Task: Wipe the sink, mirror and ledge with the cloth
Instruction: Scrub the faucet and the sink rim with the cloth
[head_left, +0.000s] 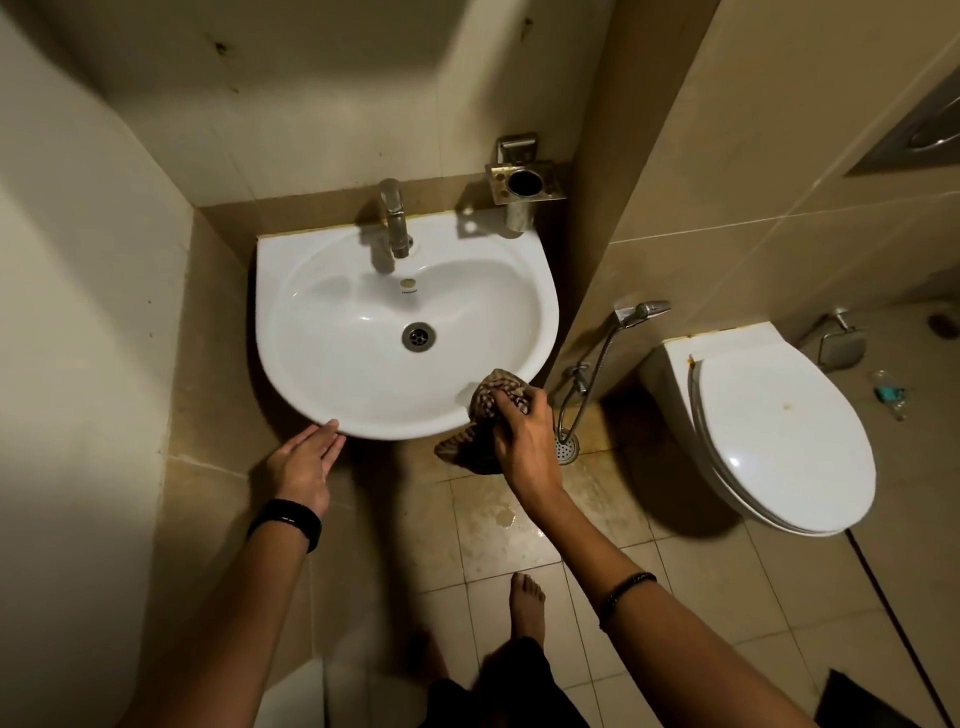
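Checked cloth (496, 402) gripped by right hand (524, 441), on sink (332, 364) rim.

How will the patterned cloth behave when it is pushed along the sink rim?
Probably floppy: the cloth bunches in the right hand and a loose end hangs below. It likely moulds to the curved sink rim, and seems light.

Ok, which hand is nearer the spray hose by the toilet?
Right. The right hand, gripping the cloth on the sink rim, is just left of the spray hose. The left hand touches the rim's front left, farther away.
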